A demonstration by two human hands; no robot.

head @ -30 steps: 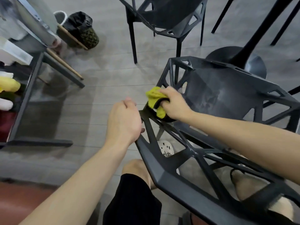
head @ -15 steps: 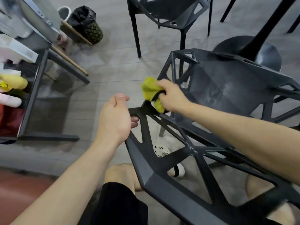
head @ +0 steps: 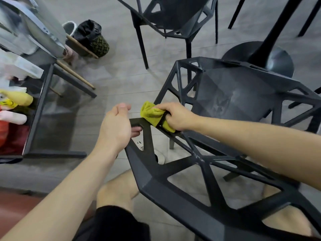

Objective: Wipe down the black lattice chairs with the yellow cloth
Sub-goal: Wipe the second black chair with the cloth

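A black lattice chair (head: 231, 100) stands right in front of me, its backrest frame nearest to me. My right hand (head: 177, 116) grips the yellow cloth (head: 152, 115), wrapped round a bar at the backrest's upper left corner. My left hand (head: 116, 127) sits at that same corner, fingers curled under the frame's end, thumb raised above it. A second black lattice chair (head: 175, 16) stands farther back on the grey floor.
A black round table base (head: 278, 60) with its pole stands behind the near chair. At left is a dark metal frame (head: 43, 108) with soft toys (head: 12, 103). A black-lined bin (head: 92, 37) and a wooden stick (head: 78, 77) lie beyond it.
My left hand slid off the top of the frame corner and now hooks it from the side. The cloth hand stayed at the same bar while the view shifted.
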